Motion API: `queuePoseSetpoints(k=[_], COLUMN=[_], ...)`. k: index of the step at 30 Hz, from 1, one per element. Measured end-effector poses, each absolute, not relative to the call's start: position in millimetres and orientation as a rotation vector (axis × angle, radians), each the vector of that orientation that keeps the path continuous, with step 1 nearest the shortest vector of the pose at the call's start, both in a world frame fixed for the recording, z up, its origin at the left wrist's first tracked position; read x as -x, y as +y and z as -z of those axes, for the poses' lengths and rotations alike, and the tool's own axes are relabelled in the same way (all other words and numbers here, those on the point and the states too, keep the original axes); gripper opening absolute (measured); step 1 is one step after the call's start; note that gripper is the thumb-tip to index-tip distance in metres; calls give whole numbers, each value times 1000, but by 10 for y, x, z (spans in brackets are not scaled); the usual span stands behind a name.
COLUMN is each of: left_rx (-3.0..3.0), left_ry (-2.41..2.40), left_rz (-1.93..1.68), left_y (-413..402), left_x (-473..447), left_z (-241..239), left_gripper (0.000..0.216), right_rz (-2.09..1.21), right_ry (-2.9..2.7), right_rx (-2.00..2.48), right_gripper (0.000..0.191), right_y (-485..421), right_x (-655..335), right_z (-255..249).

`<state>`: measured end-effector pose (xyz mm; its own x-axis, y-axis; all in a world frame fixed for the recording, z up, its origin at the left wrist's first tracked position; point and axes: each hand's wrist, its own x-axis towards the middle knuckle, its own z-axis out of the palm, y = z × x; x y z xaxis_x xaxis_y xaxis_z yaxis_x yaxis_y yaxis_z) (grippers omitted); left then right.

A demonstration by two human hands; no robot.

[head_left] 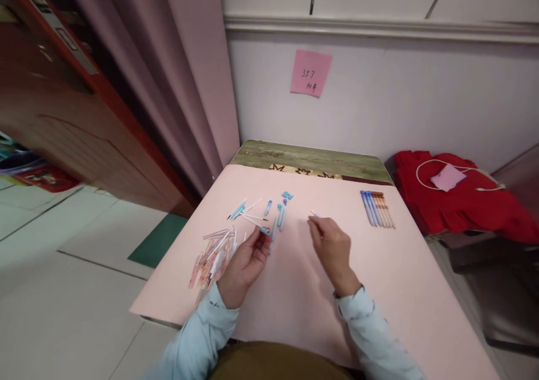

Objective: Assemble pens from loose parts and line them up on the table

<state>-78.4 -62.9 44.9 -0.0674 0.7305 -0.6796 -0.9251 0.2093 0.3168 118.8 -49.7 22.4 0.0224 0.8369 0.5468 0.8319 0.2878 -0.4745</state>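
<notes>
My left hand (249, 259) is closed around a small light-blue pen part (265, 230), its open round end facing up. My right hand (332, 248) pinches a thin white pen part (315, 214), which shows only as a short tip beyond the fingers. Light-blue pen barrels (281, 220) lie just past my left fingertips. Farther back are small blue caps (285, 201) and a cluster of turquoise pieces (287, 195). A short blue piece (268, 207) rests left of them. White refills with dark tips (255, 218) lie crossed near more blue tubes (238, 209).
A loose pile of clear, pinkish and white pen parts (215, 256) covers the table's left side. Blue and brown pens (377, 209) stand in a neat row at the right. Red cloth (421, 195) with a white cable lies beyond the right edge. A wall (362, 94) bounds the far side.
</notes>
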Motion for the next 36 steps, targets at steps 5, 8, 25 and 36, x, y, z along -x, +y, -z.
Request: queuePoseSetpoints(k=[5,8,25,36], left_rx=[295,285,212,-117], left_ry=[864,872,858,878], left_rz=[-1407,-1391,-1375,-1460], left_y=[-618,-653,-632,-815], left_x=[866,853,538,435], left_z=[-432,-396,-384,-319], left_gripper=[12,12,10,7], right_rz=[-109,-75,-349,-248], right_ry=[-1728,-1705,-1730,-1782], right_rx=[2012,2029,1385,1414], right_gripper=[26,29,15,11], right_y=[-259,-235,-1181,-1229], right_x=[-1687,-1695,-1196,-1243], right_z=[99,268,-471,-393])
